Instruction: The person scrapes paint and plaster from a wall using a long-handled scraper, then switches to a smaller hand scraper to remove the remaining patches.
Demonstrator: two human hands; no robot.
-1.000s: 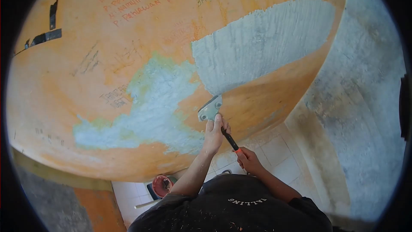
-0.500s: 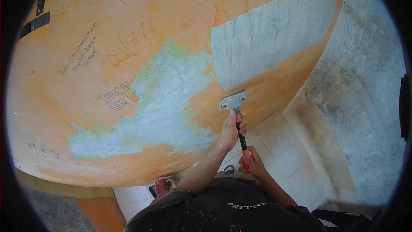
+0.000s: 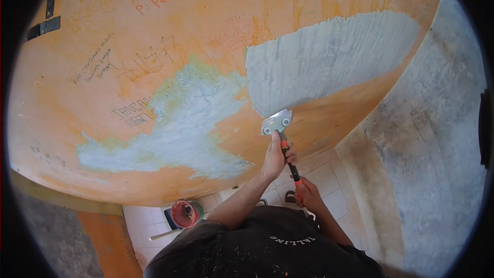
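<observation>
Our left hand [image 3: 276, 160] curls shut round scraper [image 3: 277, 122] by its head. Our right hand [image 3: 309, 195] grips handle end. Scraper head sits at bottom edge of pale patch [image 3: 329, 59].

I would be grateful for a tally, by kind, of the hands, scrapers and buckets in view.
Hands: 2 (left hand, right hand)
Scraper: 1
Bucket: 1
Total: 4

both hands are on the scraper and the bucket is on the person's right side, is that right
Not quite: the head view shows the bucket on the person's left side. The left hand and right hand are indeed both on the scraper.
</observation>
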